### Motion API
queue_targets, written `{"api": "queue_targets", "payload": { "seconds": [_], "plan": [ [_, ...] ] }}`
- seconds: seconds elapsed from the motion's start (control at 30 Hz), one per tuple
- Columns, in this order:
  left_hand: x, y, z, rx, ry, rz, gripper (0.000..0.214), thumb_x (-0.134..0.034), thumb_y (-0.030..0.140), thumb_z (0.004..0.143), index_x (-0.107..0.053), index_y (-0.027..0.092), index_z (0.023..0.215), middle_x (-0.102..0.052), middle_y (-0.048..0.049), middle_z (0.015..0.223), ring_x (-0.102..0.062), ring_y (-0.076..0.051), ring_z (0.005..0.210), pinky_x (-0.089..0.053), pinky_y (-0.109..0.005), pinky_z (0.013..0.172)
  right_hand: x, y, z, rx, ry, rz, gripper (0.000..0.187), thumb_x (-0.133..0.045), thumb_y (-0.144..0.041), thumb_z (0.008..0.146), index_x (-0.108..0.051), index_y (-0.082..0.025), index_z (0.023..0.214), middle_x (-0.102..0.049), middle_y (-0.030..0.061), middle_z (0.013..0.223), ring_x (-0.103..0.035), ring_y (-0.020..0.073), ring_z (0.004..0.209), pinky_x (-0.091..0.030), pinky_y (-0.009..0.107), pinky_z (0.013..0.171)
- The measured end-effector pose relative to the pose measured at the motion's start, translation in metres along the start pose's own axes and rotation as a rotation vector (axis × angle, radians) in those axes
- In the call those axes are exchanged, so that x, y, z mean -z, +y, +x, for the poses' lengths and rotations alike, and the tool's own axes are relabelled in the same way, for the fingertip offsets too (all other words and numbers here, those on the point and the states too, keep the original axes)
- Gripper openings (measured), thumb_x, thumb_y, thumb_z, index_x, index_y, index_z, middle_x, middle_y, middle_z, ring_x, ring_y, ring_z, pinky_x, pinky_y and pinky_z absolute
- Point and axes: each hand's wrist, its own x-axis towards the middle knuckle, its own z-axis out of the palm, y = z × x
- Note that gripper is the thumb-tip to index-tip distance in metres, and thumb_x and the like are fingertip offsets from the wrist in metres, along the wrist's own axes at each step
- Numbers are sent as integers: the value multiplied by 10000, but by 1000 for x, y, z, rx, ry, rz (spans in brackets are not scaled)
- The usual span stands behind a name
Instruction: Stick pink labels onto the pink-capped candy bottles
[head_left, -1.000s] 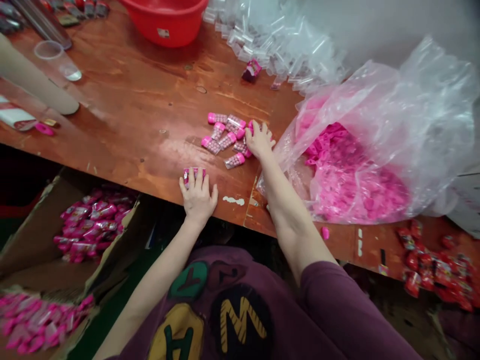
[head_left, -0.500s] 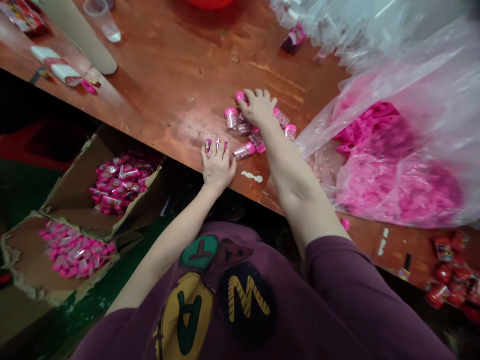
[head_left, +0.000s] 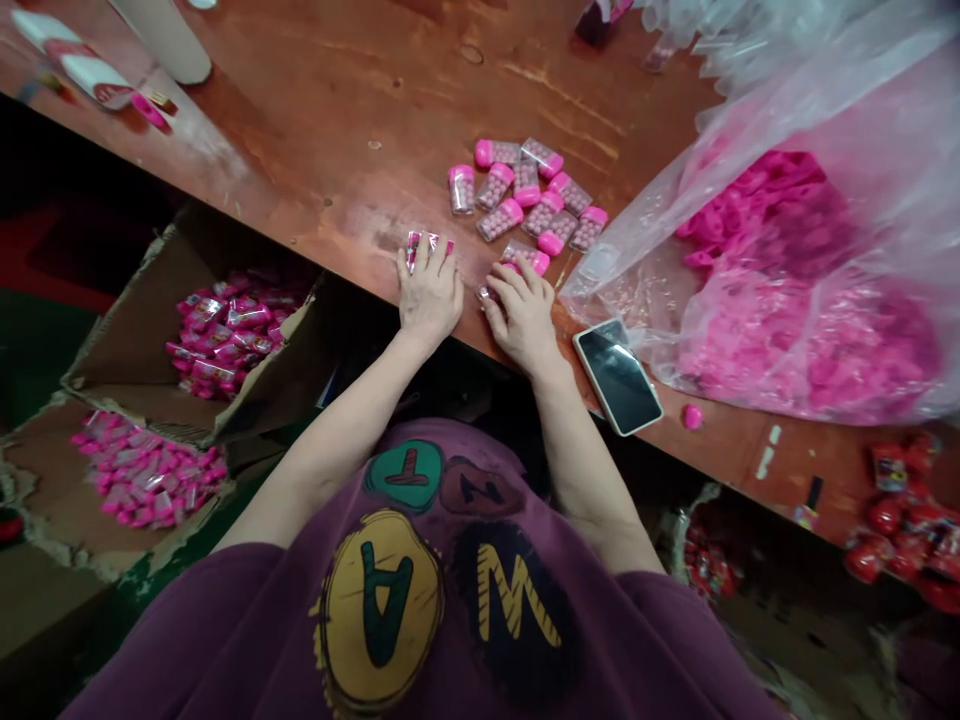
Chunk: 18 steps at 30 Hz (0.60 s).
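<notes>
My left hand (head_left: pixel 431 300) lies flat near the table edge, fingers stretched over pink printed wrappers (head_left: pixel 413 244) that show between and beyond the fingertips. To its right, my right hand (head_left: pixel 523 318) is curled with thumb and fingers closed around a small candy bottle (head_left: pixel 484 293); only its clear end shows, the rest is under the fingers. Just beyond the knuckles lies a pink-capped candy bottle (head_left: pixel 529 256). Several more clear bottles (head_left: pixel 500 219) with pink caps and small round candies lie loosely grouped farther back, one of them upright or nearly so (head_left: pixel 461 190).
A phone (head_left: pixel 618 376) lies at the table edge, right of my right hand. Beside it bulges a plastic bag of pink pieces (head_left: pixel 810 340). Cardboard boxes (head_left: pixel 120 350) of pink packets stand below left. Red packets (head_left: pixel 900 530) sit at far right.
My right hand has drawn back from the bottle group towards the table edge, beside my left hand, and has closed on a bottle. The bottles and phone are now uncovered. The view has shifted.
</notes>
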Motion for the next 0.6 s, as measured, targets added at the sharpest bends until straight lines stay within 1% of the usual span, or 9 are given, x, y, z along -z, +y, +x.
{"api": "queue_targets", "payload": {
  "seconds": [0.07, 0.13, 0.2, 0.27, 0.33, 0.4, 0.5, 0.57, 0.6],
  "plan": [
    [3, 0, -2, -11, 9, -2, 479, -475, 213, 1008, -670, 177, 1444, -480, -153, 1692, -305, -346, 1654, -76, -642, 1359, 8, 9, -12, 16, 17, 3, 416, -464, -386, 1079, -676, -203, 1386, -604, 136, 1592, -405, 346, 1595, -341, 581, 1235],
    [8, -3, -5, -17, 47, -7, 466, -473, 218, 1015, -672, 175, 1434, -464, -155, 1702, -308, -333, 1653, -84, -630, 1360, 15, 13, -20, -10, 81, 6, 427, -508, -368, 1049, -660, -195, 1408, -562, 149, 1627, -420, 353, 1576, -352, 582, 1228],
    [13, -7, -7, -8, 110, -12, 460, -464, 220, 1025, -667, 183, 1436, -446, -149, 1714, -305, -317, 1656, -80, -614, 1363, 18, 8, -21, -55, 160, 30, 458, -507, -340, 1034, -631, -187, 1448, -562, 164, 1615, -472, 344, 1524, -376, 568, 1214],
    [17, -13, -10, 1, 149, -15, 446, -459, 228, 1037, -675, 198, 1426, -484, -139, 1692, -318, -309, 1652, -50, -609, 1364, 17, -6, -14, -83, 185, 62, 451, -461, -307, 1043, -639, -186, 1439, -627, 168, 1523, -535, 328, 1437, -403, 549, 1188],
    [19, -20, -12, 4, 142, -23, 432, -461, 236, 1044, -687, 202, 1410, -544, -143, 1646, -363, -314, 1631, -27, -613, 1363, 13, -26, 3, -88, 141, 77, 438, -404, -279, 1060, -679, -186, 1388, -671, 166, 1428, -561, 323, 1366, -419, 531, 1160],
    [17, -26, -16, 4, 138, -45, 447, -449, 236, 1048, -673, 182, 1431, -549, -159, 1639, -391, -314, 1617, -54, -603, 1366, 7, -45, 25, -87, 61, 71, 456, -371, -282, 1076, -685, -182, 1391, -659, 174, 1407, -557, 334, 1323, -443, 521, 1116],
    [14, -35, -28, -1, 209, -103, 484, -393, 229, 1056, -632, 124, 1463, -510, -192, 1663, -391, -289, 1618, -202, -544, 1359, -4, -64, 55, -85, -46, 37, 483, -386, -361, 1091, -650, -195, 1460, -617, 192, 1414, -534, 373, 1282, -458, 551, 1065],
    [14, -38, -39, -14, 266, -146, 475, -376, 233, 1057, -640, 107, 1432, -552, -202, 1625, -435, -273, 1591, -298, -505, 1333, -12, -68, 66, -89, -78, 22, 502, -406, -425, 1094, -636, -218, 1489, -606, 196, 1400, -518, 397, 1272, -445, 588, 1059],
    [15, -39, -45, -20, 289, -165, 460, -377, 240, 1059, -655, 110, 1402, -585, -200, 1594, -465, -268, 1569, -333, -494, 1318, -15, -68, 69, -96, -74, 24, 507, -408, -452, 1096, -641, -233, 1490, -607, 194, 1384, -512, 401, 1268, -439, 599, 1058]
  ]
}}
